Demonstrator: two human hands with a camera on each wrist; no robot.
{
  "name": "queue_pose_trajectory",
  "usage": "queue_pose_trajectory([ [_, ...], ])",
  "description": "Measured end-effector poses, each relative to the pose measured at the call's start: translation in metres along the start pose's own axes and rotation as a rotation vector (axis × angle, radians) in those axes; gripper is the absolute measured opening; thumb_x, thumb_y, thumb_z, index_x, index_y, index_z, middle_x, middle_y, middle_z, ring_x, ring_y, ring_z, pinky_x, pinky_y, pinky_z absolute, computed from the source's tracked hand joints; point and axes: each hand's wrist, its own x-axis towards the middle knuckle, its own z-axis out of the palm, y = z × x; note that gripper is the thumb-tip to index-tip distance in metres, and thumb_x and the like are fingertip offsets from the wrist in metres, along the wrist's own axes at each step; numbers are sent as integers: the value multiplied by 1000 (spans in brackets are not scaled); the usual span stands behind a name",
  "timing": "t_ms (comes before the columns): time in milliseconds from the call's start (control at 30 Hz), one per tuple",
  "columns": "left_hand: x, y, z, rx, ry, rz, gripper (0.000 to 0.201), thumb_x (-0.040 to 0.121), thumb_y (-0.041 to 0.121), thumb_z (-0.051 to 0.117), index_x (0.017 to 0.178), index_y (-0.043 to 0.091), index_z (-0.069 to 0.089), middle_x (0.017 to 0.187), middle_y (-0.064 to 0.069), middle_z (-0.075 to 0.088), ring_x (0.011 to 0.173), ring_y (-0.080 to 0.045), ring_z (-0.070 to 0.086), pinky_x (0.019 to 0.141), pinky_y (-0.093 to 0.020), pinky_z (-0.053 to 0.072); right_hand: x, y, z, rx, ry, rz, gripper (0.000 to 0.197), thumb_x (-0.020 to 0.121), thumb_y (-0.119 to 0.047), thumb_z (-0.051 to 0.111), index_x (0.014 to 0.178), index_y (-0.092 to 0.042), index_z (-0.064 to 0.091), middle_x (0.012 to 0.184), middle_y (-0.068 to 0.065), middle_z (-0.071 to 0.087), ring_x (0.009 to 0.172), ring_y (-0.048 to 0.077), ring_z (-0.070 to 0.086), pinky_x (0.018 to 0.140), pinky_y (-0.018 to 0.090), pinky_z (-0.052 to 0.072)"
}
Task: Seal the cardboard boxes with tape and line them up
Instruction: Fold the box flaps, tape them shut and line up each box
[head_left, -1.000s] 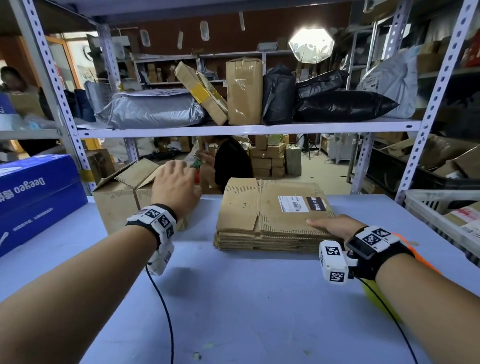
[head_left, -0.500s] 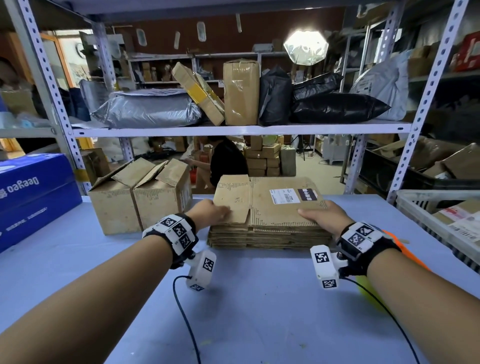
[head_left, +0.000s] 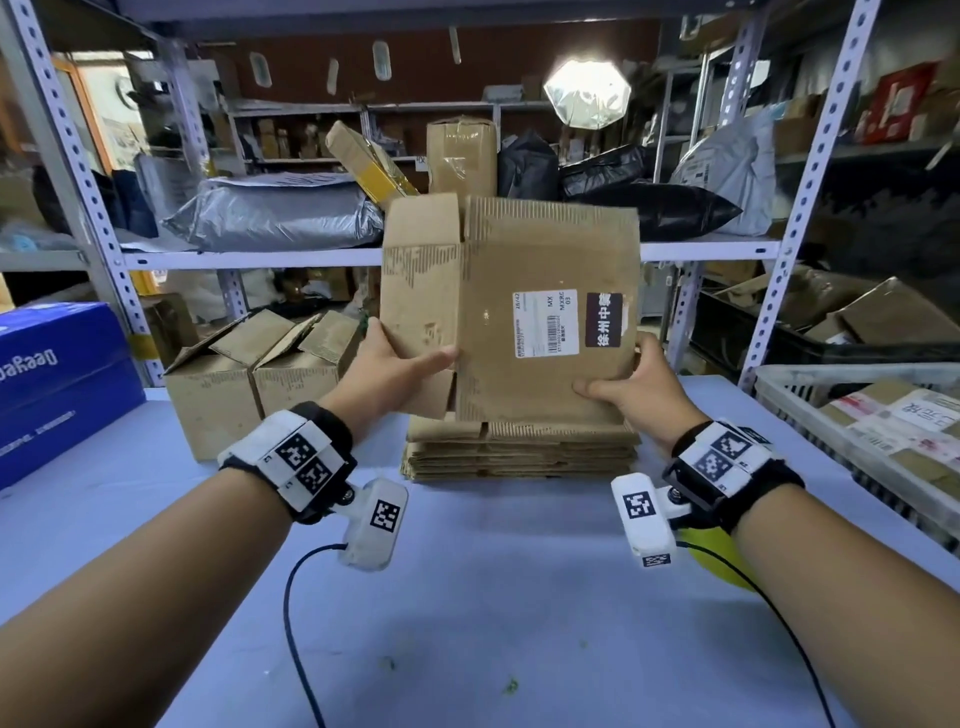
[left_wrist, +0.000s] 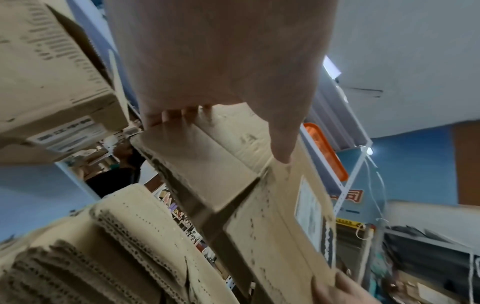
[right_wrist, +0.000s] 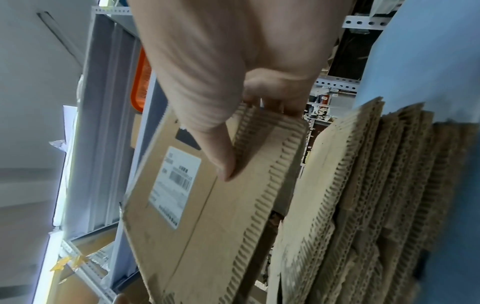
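Observation:
Both hands hold a flattened cardboard box (head_left: 524, 280) upright above the stack of flat boxes (head_left: 519, 452). It bears a white shipping label (head_left: 545, 323) and a dark sticker. My left hand (head_left: 400, 366) grips its lower left flap, thumb on the front (left_wrist: 281, 144). At the lower right corner my right hand (head_left: 623, 384) pinches it, thumb in front and fingers behind (right_wrist: 221, 156). Two erected boxes (head_left: 260, 374) with open top flaps stand side by side at the left of the table. No tape shows in any view.
A blue carton (head_left: 57, 384) lies at the far left. A white crate (head_left: 852, 431) of parcels stands at the right edge. A yellow object (head_left: 722, 556) lies under my right wrist. Metal shelving (head_left: 249, 257) with parcels rises behind the table (head_left: 493, 623).
My left hand left the erected boxes and came to the stack. Both hands then took the top flat box and lifted it upright off the stack.

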Motion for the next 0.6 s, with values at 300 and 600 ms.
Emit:
queue_pose_trajectory([
  [300, -33, -7, -18, 66, -164, 138, 120, 62, 68, 82, 157, 32, 18, 154, 3, 45, 137, -17, 50, 114, -46, 41, -35, -33, -1, 291, -277, -13, 85, 67, -15, 84, 141, -18, 42, 127, 7, 68, 117, 23, 65, 98, 39, 52],
  [600, -61, -37, -32, -183, -521, 53, 114, 64, 26, 87, 154, 48, 20, 150, -4, 48, 131, -23, 56, 102, -48, 51, -45, -22, -4, 256, -362, 15, 114, 64, -30, 92, 150, -47, 19, 140, 1, 57, 126, 22, 59, 98, 45, 51],
])
